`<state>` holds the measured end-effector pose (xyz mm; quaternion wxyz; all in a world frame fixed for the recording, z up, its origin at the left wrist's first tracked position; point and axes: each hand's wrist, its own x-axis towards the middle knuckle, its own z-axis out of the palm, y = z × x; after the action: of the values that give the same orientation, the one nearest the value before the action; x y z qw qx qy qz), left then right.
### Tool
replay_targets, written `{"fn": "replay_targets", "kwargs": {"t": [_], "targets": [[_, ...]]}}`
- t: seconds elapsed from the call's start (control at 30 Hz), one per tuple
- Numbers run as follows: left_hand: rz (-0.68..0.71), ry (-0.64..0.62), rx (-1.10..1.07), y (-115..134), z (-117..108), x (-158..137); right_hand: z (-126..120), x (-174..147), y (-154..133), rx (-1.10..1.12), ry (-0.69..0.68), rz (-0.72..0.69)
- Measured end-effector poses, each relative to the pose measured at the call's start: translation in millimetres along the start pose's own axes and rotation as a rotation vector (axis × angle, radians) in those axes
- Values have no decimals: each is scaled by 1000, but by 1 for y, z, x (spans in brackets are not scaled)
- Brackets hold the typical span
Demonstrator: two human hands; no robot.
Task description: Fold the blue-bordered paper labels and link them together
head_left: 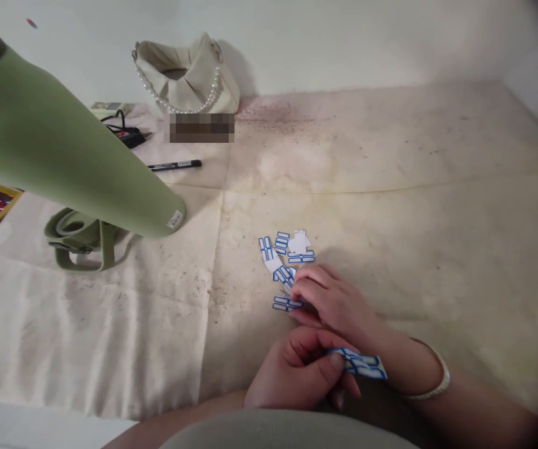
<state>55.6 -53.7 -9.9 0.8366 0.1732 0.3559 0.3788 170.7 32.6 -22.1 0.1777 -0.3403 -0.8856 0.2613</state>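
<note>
Left hand pinches a small stack of blue-bordered labels, grip closed on it, keeping them together. Right hand fingers curl onto loose labels scattered on the cloth, probably picking one; grip unclear. Green bottle left.

Soft, even indoor light, faint shadows, dark vignette at right corners, edges perhaps slightly blurred.
</note>
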Motion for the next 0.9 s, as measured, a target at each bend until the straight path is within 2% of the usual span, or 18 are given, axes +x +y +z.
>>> {"fn": "replay_targets", "kwargs": {"t": [0.13, 0.23, 0.3, 0.37, 0.47, 0.53, 0.63, 0.7, 0.77, 0.9], "targets": [[-35, 91, 4, 4, 2, -2, -2, 1, 3, 86, -34, 58], [-60, 140, -21, 5, 3, -3, -11, -2, 9, 276, -24, 124], [-71, 169, -44, 5, 4, -3, -24, -7, 12, 411, 19, 303], [-68, 194, -60, 6, 4, -2, -44, -14, 11, 447, 101, 443], [-48, 253, -45, 7, 6, -1, -72, -24, 0, 365, 177, 482], [-33, 297, -28, 7, 6, 0, -83, -28, -11, 391, 60, 418], [5, 334, 2, 9, 7, 0, -80, -30, -23, 448, -225, 373], [45, 353, 27, 9, 8, 0, -71, -29, -24, 387, -313, 387], [75, 371, 44, 9, 9, 0, -62, -28, -22, 308, -305, 400], [79, 386, 57, 11, 9, -2, -53, -26, -15, 256, -179, 444]]}}
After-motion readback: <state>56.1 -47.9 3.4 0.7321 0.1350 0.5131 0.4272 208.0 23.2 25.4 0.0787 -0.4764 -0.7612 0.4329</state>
